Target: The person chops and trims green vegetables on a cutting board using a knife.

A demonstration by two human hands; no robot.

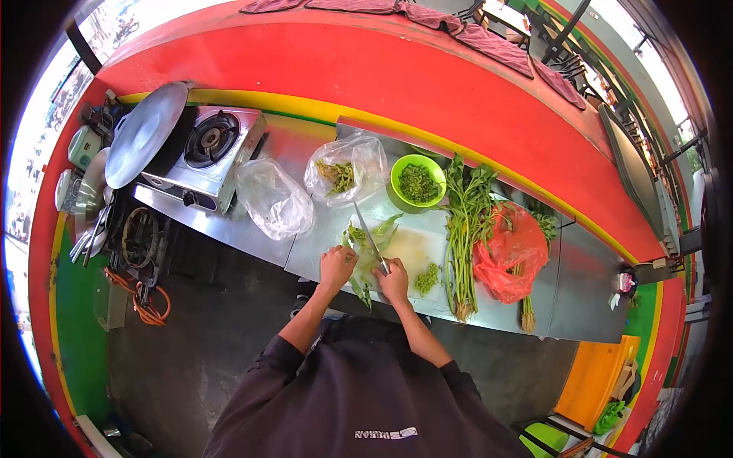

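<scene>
My right hand (392,280) is wrapped round the handle of a kitchen knife (366,227), its blade pointing away from me. My left hand (337,267) is closed at the left end of the white cutting board (439,243), on some leafy green stems (360,288); its fingertips are partly hidden. More leaves lie under and beside the blade. A small heap of chopped greens (427,279) sits on the board, right of my right hand. Behind the board stands a lime-green bowl (418,204) holding more chopped greens.
A bundle of long leafy stems (461,252) lies right of the board, beside a red plastic bag (510,259). Clear plastic bags (275,200) sit at the left, one with plant scraps (337,175). Further left are a gas stove (206,156) and a large metal lid (146,136).
</scene>
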